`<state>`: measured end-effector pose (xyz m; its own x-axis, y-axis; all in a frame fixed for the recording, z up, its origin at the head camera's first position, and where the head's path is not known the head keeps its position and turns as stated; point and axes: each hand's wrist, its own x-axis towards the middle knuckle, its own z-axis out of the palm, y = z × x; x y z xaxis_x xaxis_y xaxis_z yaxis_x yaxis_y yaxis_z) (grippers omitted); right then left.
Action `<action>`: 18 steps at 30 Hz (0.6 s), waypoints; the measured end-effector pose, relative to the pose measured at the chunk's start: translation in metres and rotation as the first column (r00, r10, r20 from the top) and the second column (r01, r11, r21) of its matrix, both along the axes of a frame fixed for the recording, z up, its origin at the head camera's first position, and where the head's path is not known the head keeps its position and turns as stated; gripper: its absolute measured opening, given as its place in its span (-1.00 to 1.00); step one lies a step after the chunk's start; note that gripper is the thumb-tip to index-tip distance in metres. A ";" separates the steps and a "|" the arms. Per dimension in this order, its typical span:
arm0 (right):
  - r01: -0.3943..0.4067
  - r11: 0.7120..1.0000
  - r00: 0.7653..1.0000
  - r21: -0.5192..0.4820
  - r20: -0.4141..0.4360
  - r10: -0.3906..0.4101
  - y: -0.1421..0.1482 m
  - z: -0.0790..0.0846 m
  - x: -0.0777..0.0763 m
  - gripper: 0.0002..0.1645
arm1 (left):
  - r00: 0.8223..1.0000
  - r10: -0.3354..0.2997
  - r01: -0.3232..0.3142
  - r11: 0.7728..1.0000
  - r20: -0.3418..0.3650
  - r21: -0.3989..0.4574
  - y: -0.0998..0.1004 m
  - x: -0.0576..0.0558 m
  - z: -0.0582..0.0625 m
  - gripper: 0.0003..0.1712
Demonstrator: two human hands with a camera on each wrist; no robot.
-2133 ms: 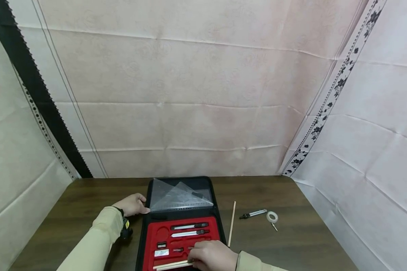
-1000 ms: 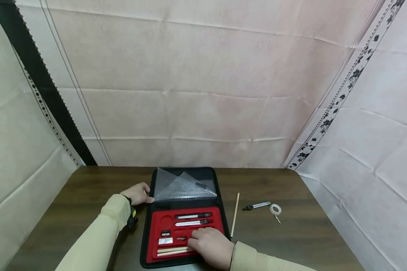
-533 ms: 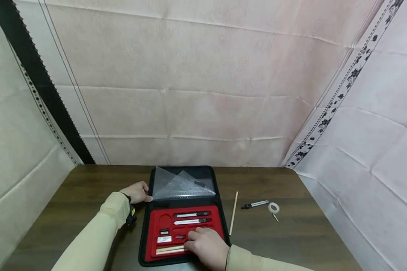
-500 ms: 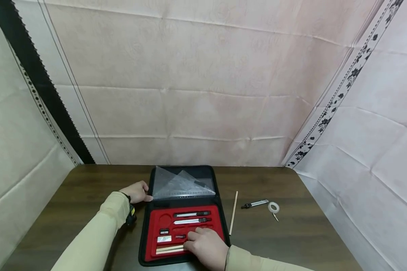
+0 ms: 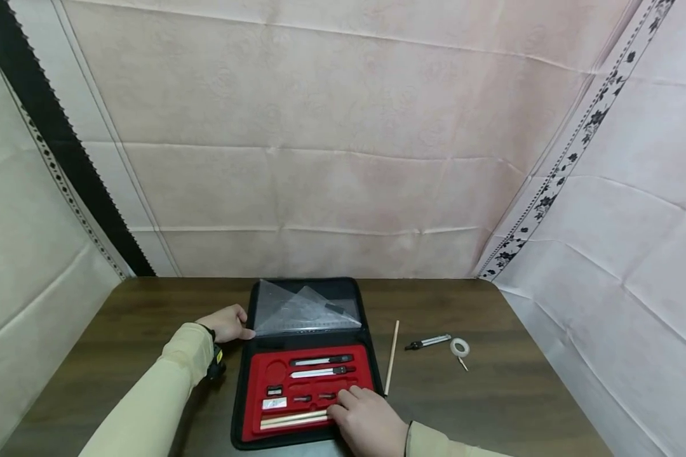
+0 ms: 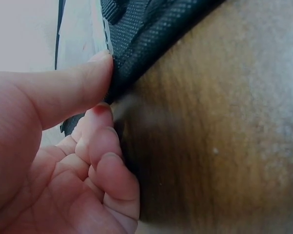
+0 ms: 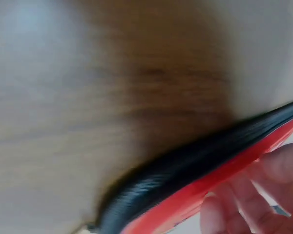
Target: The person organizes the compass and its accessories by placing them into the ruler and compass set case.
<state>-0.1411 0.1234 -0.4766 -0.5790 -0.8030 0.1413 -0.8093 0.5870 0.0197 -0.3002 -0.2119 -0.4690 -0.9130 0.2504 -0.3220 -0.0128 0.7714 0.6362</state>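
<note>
Head view: the open black case (image 5: 286, 344) lies at six o'clock on the counter (image 5: 520, 393), two pale pencils (image 5: 291, 423) toward seven o'clock in its red tray (image 5: 255, 381). The right hand (image 5: 368, 424) has fingertips at their three-o'clock ends; whether it grips, I cannot tell. They look light, stiff, best held mid-shaft. The white label (image 5: 274, 403) is unreadable.

Left wrist: the left hand (image 6: 63, 146) pinches the case's seemingly soft edge.

Right wrist: bent fingers (image 7: 244, 197) at four o'clock; no writing readable.
</note>
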 end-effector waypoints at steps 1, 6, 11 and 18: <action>-0.004 1.000 1.000 -0.010 0.007 0.004 0.002 -0.001 -0.001 -0.85 | 1.000 0.000 0.000 1.000 0.002 -0.004 0.000 0.000 0.000 -0.45; 0.024 0.997 0.991 -0.077 0.133 -0.014 0.007 -0.002 -0.007 -0.87 | 1.000 -0.004 0.004 1.000 0.009 0.000 0.001 -0.002 0.001 -0.44; 0.025 0.993 0.986 -0.118 0.169 -0.004 0.007 -0.006 -0.011 -0.90 | 1.000 0.002 -0.002 1.000 0.027 -0.002 0.004 0.000 0.004 -0.45; 0.019 0.999 0.989 -0.042 0.150 -0.012 -0.001 -0.005 -0.011 -0.88 | 1.000 0.002 -0.002 1.000 0.015 -0.010 0.001 0.000 0.000 -0.46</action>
